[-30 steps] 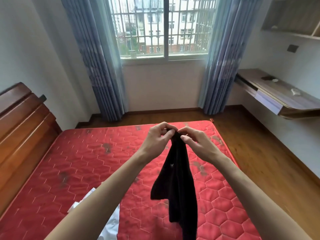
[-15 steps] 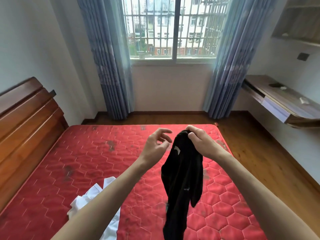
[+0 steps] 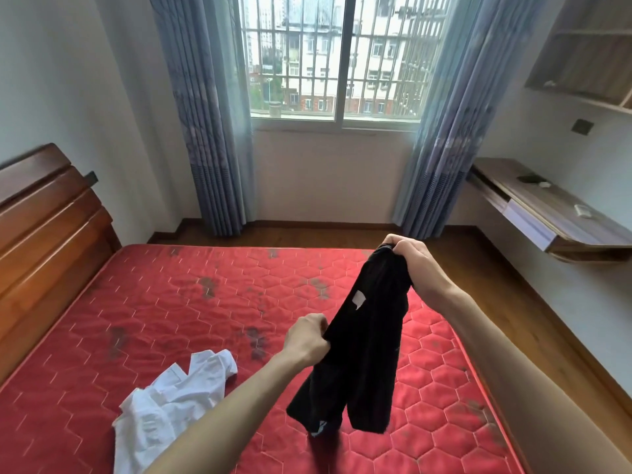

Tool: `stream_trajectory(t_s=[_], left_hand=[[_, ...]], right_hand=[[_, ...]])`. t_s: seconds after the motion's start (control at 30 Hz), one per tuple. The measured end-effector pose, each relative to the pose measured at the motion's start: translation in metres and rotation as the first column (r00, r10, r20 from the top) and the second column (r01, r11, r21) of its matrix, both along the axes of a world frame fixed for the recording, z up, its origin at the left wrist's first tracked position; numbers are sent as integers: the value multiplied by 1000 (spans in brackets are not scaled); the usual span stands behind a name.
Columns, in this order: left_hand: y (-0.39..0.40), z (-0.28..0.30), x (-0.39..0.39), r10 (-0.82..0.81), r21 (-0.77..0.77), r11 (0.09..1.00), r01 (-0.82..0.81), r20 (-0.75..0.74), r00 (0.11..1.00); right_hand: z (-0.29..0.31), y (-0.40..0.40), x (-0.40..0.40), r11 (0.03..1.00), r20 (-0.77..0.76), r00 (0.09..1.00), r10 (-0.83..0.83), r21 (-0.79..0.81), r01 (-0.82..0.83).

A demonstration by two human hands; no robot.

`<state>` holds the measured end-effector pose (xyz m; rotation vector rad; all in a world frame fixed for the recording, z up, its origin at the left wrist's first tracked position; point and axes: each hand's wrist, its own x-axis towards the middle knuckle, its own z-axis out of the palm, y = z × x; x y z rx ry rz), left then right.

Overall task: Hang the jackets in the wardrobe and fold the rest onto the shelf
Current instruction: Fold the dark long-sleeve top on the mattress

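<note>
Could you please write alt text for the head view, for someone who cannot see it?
Two bare hands hold a black garment above a red mattress: the right hand grips its top, the left hand pinches its side. A white shirt lies crumpled on the mattress to the left.

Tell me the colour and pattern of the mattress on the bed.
Red, quilted in a hexagon pattern with dark stains; the mattress shows best in the head view.
</note>
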<state>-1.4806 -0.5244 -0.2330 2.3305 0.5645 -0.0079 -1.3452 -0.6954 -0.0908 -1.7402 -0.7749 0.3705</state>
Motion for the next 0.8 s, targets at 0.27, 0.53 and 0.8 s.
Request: stream_trajectory(t_s=[0.27,0.53,0.8], left_hand=[[67,-1,-15,11,-128,991,-51,-293,956],[89,53,-11,133,-221,966,-132,-9,991],[88,100,-7,149,-106,987,-124,261,954]], right_hand=[[-8,-43,34,872,423,898,118,-477,111],[-13,-52,49,854,509,860,-36,-432,291],[-25,-50,49,725,608,793,-52,-523,448]])
